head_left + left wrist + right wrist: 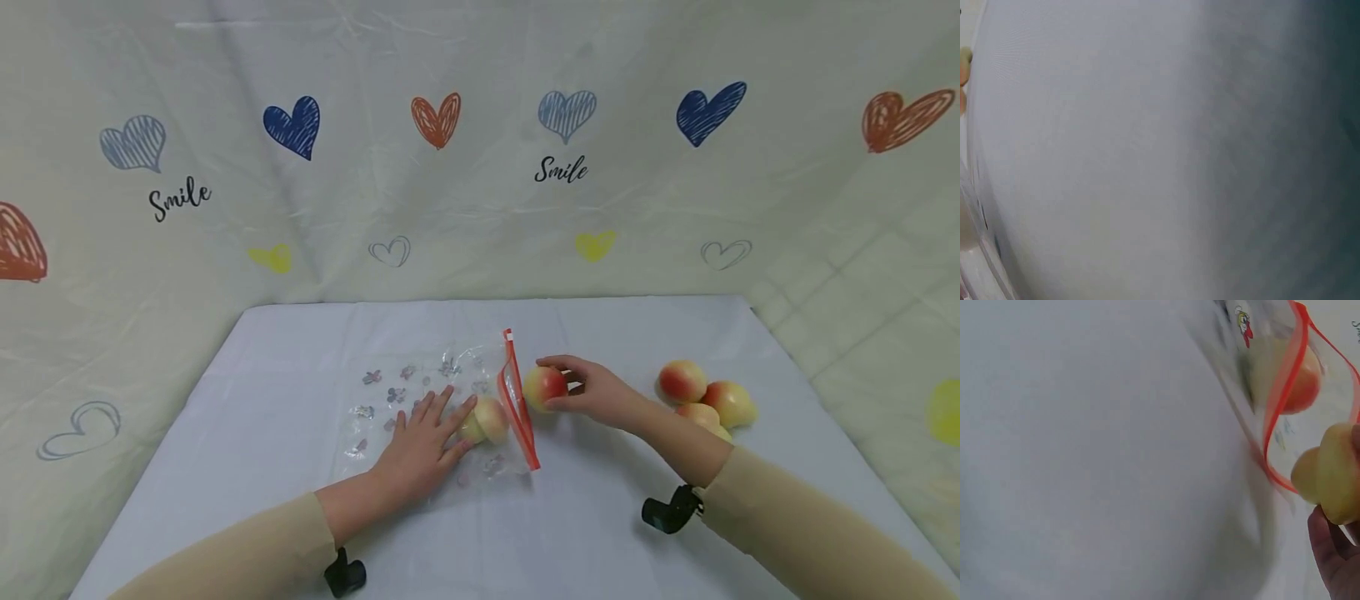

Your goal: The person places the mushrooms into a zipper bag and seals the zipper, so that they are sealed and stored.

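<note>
A clear zip bag (375, 425) with a red zip edge and small printed figures lies flat on the white table. Spread fingers of my left hand (420, 446) rest on top of it, fingertips beside a yellow-red peach-like fruit (491, 419) inside the bag. Just outside the zip edge, my right hand (600, 392) grips another peach-like fruit (545, 388) between thumb and fingers. In the right wrist view, the bag's red mouth (1285, 381) gapes, and the held fruit (1338, 475) is at it. The left wrist view shows mostly tablecloth; that hand is out of sight there.
Several more yellow-red fruits (682, 382) sit grouped on the right of the table, beyond my right forearm. The white tabletop (255, 400) ends at a backdrop (480, 192) printed with hearts. A black wrist camera (671, 508) hangs under my right sleeve.
</note>
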`<action>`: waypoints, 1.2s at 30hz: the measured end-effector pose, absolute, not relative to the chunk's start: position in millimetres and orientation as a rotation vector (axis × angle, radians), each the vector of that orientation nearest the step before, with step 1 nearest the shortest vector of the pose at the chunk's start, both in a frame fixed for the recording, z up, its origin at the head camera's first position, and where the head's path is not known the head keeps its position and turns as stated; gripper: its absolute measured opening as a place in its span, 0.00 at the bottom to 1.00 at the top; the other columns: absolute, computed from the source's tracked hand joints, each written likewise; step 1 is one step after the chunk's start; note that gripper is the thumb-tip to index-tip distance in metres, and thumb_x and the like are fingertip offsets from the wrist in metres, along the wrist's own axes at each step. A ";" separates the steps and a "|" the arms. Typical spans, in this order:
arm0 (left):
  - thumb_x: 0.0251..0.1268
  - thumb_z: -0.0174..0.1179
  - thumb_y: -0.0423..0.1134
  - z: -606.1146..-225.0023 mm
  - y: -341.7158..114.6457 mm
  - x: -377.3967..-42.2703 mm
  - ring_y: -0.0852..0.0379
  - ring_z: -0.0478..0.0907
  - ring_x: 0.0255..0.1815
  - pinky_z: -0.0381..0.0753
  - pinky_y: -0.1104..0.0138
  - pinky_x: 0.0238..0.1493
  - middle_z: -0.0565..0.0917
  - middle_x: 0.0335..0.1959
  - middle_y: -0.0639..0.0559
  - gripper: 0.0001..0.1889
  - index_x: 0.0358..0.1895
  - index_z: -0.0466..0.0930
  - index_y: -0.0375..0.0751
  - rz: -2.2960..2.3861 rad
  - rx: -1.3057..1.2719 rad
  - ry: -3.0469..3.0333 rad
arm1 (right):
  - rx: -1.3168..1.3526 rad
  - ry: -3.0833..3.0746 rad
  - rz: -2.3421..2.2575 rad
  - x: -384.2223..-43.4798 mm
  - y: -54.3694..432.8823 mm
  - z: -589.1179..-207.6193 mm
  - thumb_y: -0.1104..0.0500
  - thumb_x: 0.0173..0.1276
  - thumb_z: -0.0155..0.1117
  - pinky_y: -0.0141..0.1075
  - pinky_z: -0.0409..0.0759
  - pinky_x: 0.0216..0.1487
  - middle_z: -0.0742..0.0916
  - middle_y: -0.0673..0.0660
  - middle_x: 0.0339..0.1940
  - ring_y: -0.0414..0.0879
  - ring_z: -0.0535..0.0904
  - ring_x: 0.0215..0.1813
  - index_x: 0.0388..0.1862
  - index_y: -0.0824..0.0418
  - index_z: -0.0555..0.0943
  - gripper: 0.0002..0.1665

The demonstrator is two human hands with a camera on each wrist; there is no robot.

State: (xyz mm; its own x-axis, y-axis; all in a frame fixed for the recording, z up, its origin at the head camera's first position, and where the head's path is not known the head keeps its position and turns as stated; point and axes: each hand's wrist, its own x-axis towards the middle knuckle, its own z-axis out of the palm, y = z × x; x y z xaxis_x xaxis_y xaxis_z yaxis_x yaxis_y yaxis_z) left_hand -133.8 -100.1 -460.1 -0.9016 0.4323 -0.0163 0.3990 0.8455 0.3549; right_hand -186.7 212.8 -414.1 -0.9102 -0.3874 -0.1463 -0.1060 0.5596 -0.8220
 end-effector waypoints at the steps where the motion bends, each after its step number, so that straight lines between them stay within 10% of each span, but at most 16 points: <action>1: 0.73 0.45 0.65 -460.0 -100.1 -133.9 0.40 0.45 0.80 0.48 0.31 0.68 0.49 0.81 0.51 0.34 0.79 0.48 0.73 0.531 0.660 2.925 | -0.399 2.459 -1.314 -186.6 209.1 -416.4 0.51 0.62 0.74 0.43 0.81 0.52 0.78 0.56 0.61 0.54 0.76 0.59 0.71 0.52 0.72 0.39; 36: 0.66 0.44 0.73 -458.6 -90.6 -144.0 0.40 0.46 0.80 0.47 0.32 0.69 0.48 0.81 0.49 0.37 0.77 0.48 0.76 0.654 0.636 2.917 | -0.488 2.430 -1.351 -190.3 176.7 -442.1 0.58 0.63 0.74 0.43 0.82 0.54 0.79 0.55 0.60 0.53 0.78 0.59 0.66 0.53 0.72 0.33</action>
